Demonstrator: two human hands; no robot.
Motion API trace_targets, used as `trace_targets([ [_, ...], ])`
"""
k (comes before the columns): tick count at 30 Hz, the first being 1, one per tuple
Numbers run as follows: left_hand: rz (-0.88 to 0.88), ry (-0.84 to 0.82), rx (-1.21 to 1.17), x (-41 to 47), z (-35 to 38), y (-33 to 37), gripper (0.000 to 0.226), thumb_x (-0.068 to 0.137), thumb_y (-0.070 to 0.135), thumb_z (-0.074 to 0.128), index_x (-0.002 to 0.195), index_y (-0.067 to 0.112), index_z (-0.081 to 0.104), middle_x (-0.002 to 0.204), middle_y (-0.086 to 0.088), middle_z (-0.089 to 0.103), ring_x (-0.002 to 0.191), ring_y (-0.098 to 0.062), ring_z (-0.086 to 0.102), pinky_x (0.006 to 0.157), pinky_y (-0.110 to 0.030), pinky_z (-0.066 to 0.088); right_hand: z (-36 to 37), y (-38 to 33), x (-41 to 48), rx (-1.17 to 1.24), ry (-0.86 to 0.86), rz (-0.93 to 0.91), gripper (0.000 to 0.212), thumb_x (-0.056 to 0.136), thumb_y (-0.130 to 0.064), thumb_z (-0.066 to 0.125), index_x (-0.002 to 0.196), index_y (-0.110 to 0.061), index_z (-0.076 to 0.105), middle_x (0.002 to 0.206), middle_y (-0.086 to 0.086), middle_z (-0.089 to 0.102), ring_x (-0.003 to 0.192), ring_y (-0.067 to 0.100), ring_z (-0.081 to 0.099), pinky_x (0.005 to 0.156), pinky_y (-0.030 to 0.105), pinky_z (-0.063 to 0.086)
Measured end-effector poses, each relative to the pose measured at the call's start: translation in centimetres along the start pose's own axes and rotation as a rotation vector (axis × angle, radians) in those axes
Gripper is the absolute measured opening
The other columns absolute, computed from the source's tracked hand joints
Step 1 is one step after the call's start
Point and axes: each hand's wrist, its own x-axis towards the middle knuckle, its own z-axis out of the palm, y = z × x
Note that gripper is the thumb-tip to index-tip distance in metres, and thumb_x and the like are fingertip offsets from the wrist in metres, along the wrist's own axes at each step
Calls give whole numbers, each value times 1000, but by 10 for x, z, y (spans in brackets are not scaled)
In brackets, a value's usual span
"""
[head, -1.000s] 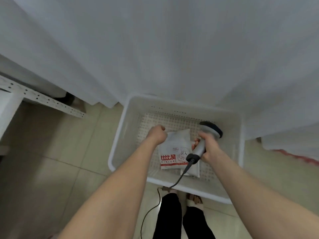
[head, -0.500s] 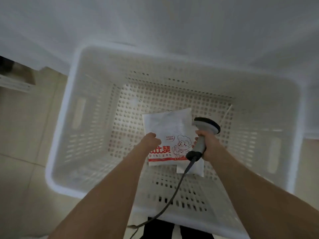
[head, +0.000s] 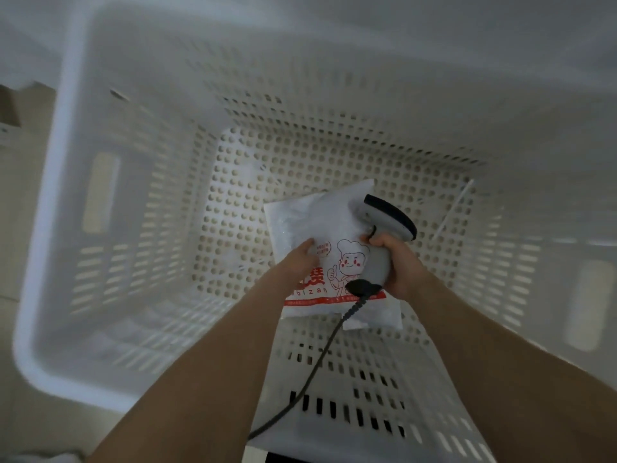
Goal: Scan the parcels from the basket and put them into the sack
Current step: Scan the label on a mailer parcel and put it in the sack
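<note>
Printed parcel (head: 300,222) on basket (head: 63,135) floor, right of centre; long axis near-to-far, print upright to the viewer (second parcel (head: 377,317) beneath). Bare floor left and beyond. Left hand (head: 297,264) rests on it, grip unclear; right hand (head: 399,267) clasps scanner (head: 389,217).

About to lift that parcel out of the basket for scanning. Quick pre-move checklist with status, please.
1. Left hand on printed parcel: ok, it touches the top face.
2. Firm hold on that parcel: cannot tell.
3. Right hand grips scanner: ok.
4. Barcode facing scanner: cannot tell, none visible.
5. Cable clear of parcel: not ok, it crosses the lower edge.
6. Single parcel only: cannot tell, a second parcel lies partly beneath.
</note>
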Motion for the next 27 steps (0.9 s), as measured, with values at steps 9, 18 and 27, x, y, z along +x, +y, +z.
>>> trace_targets([
  [9, 66, -128, -252, -138, -19, 31, 46, 100, 33, 44, 144, 40, 33, 122, 12, 54, 108, -16, 56, 99, -45, 44, 59, -44, -129, 63, -129, 60, 18, 88, -17, 56, 87, -11, 73, 100, 16, 70, 90, 31, 65, 87, 47, 54],
  [18, 130, -197, -638, -338, -79, 75, 69, 87, 61, 48, 125, 5, 58, 118, -25, 63, 110, -39, 61, 100, -49, 45, 151, -102, -328, 139, -307, -22, 25, 69, -13, 64, 94, -8, 67, 106, 18, 68, 101, 32, 62, 103, 45, 45],
  [27, 269, 216, -548, -529, -153, 112, 21, 95, 7, 53, 113, -4, 56, 103, -24, 68, 92, -36, 66, 92, -53, 50, 210, -154, -501, -23, -301, -84, 19, 90, -7, 50, 103, -5, 64, 86, 16, 74, 66, 22, 71, 58, 32, 58],
])
